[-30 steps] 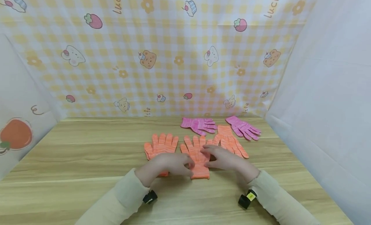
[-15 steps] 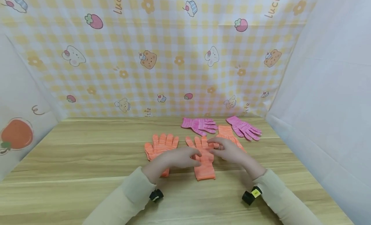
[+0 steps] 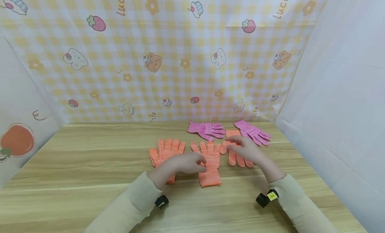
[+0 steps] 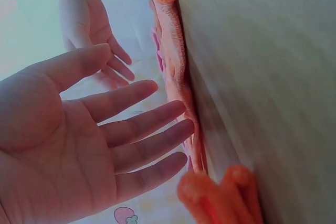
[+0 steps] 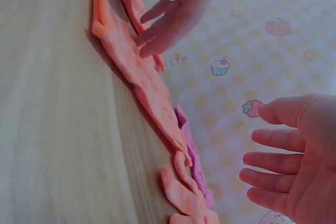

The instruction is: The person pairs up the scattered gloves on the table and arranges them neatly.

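Three orange knitted gloves lie in a row on the wooden table in the head view. My left hand (image 3: pixel 187 163) is over the middle orange glove (image 3: pixel 210 177), its cuff toward me; the left wrist view shows the fingers spread and nothing held. Part of the left orange glove (image 3: pixel 167 150) is hidden under that forearm. Farther right, my right hand (image 3: pixel 246 148) hovers over the right orange glove (image 3: pixel 236 158), whose fingers point toward me. In the right wrist view, this hand's fingers are relaxed and hold nothing.
Behind the orange gloves lie two pink gloves, one pink glove (image 3: pixel 199 128) at back centre and another pink glove (image 3: pixel 251 131) at back right. A checked cloth (image 3: pixel 180 86) rises along the table's back edge, and a white sheet (image 3: pixel 337 102) hangs on the right.
My right hand has moved right and away from the middle glove to the right orange glove, whose fingers now point more toward me. The middle glove and my left hand have shifted slightly right.
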Motion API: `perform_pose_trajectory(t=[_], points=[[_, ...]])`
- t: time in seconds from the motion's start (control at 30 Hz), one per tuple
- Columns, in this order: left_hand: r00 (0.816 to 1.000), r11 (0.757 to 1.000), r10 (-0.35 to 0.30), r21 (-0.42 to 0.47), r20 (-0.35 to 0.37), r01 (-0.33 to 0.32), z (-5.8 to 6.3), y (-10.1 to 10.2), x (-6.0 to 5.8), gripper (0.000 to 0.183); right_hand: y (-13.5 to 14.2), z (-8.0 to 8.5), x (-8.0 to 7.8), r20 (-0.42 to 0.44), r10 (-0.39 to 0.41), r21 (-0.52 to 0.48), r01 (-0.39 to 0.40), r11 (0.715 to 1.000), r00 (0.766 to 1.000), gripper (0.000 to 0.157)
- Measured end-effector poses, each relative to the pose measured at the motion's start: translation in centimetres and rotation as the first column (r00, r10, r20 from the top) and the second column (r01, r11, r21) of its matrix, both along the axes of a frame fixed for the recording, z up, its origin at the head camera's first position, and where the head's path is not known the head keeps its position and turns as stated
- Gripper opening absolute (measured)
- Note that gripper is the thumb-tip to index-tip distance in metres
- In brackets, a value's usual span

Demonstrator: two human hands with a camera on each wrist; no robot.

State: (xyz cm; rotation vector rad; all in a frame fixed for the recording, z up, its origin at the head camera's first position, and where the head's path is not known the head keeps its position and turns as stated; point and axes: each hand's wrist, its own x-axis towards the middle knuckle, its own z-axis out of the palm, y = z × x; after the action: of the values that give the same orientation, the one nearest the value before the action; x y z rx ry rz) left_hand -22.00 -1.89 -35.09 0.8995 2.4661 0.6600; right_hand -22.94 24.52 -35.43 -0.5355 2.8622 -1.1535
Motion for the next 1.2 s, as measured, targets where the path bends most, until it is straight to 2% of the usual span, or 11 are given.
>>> perform_pose_trajectory(t=[0.17,0.3,0.5,0.67,0.87,1.03,1.2], points=[[1.0,1.0,0.028,0.002,0.009,-0.028,0.2,0.0,-0.1,0.037,0.8,0.4,0.0,-0.03,-0.018,0.005,0.018,1.0,0.999,0.039],[0.998,0.996,0.057,0.069,0.021,-0.058,0.6,0.5,-0.2,0.039,1.5,0.7,-0.1,0.012,-0.054,-0.06,0.055,0.997,0.998,0.04],[0.994,0.976,0.104,0.187,0.033,-0.109,1.2,1.8,-0.7,0.04,2.6,1.3,-0.5,0.058,-0.159,-0.161,0.167,0.973,0.986,0.039],[0.983,0.935,0.147,0.309,0.11,-0.174,1.4,2.8,-1.4,0.039,3.5,1.4,-0.8,0.144,-0.193,-0.24,0.224,0.945,0.971,0.045],[0.942,0.859,0.243,0.4,0.229,-0.319,0.9,4.1,-2.5,0.034,4.5,1.4,-1.2,0.228,-0.208,-0.307,0.273,0.912,0.951,0.051],[0.92,0.827,0.295,0.413,0.258,-0.382,0.8,5.3,-2.9,0.037,5.4,1.2,-1.5,0.257,-0.192,-0.345,0.275,0.897,0.947,0.049],[0.908,0.812,0.306,0.419,0.286,-0.405,0.4,6.5,-3.4,0.042,6.0,0.9,-1.9,0.3,-0.191,-0.357,0.296,0.886,0.934,0.05]])
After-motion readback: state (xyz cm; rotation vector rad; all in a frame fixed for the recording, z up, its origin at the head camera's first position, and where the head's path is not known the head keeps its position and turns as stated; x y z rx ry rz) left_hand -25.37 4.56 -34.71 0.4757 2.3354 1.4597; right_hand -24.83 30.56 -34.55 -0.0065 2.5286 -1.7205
